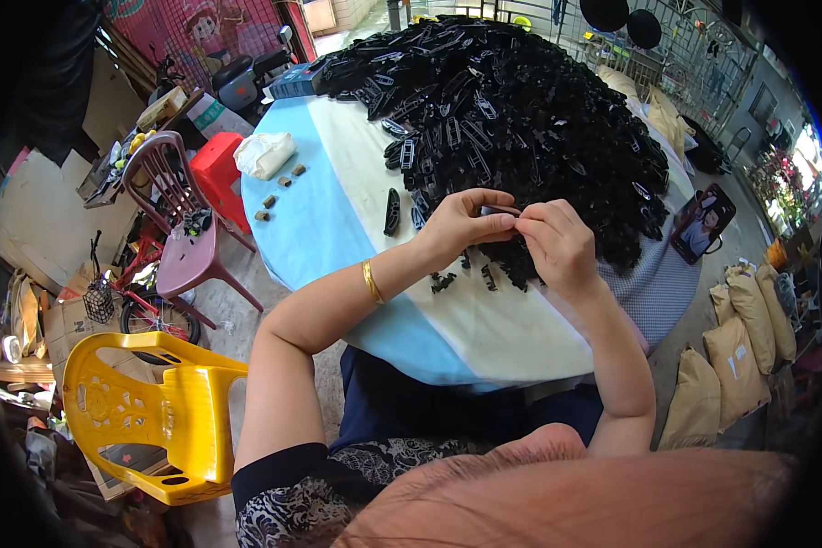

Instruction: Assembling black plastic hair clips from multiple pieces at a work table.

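My left hand (pixel 466 219) and my right hand (pixel 560 247) meet over the near side of the table, both closed with fingertips pinched together. A small, thin dark piece shows between them; its kind is too small to make out, and the fingers partly hide it. Just beyond my hands rises a big heap of black plastic pieces (pixel 530 100), many long, slotted and clip-like. One long black piece (pixel 392 212) lies apart, left of my left hand. Small toothed black bits (pixel 488 277) lie on the blue and cream tablecloth (pixel 484 333) below my hands.
A white plastic bag (pixel 265 155) and several small brown lumps (pixel 269 201) lie on the table's left. A phone (pixel 703 224) stands at the right edge. Around are a yellow chair (pixel 192 411), a plum-coloured chair (pixel 192 260), a red stool (pixel 217 178) and tan sacks (pixel 735 370).
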The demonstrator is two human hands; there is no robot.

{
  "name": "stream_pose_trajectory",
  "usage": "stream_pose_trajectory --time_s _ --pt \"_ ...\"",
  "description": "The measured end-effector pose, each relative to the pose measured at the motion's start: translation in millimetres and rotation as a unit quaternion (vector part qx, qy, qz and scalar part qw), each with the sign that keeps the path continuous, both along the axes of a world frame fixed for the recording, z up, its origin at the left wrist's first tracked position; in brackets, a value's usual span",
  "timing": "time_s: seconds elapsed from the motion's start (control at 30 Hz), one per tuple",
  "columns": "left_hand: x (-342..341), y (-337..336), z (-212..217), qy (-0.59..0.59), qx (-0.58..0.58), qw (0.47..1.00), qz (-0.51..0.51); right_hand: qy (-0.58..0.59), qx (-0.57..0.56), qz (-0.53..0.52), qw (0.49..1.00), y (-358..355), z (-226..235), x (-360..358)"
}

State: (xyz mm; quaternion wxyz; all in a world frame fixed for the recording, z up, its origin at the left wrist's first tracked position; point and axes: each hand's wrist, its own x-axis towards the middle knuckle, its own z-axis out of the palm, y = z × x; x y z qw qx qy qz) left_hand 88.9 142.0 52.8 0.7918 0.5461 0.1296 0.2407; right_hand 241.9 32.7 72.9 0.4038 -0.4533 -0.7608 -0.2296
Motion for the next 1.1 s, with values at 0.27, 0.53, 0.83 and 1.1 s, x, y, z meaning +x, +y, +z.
stream_pose_trajectory --time_s 0.27,0.53,0.83,1.1 --pt "-5.3 -6.2 17.4 0.035 0.249 0.967 0.04 0.46 -0.351 0.115 0.808 -1.4 -5.5 7.8" --pt "-11.1 -27.0 15.6 -0.011 0.233 0.972 -0.023 0.462 -0.434 0.201 0.747 0.7 3.4 42.2" --pt "-10.7 -52.3 6.5 -0.142 0.617 0.755 -0.171 -0.027 -0.186 -0.081 0.979 7.6 -20.0 1.8" --pt "-29.5 24.7 12.5 0.216 0.737 0.635 0.082 0.014 -0.147 -0.167 0.975 15.9 -22.4 26.9"
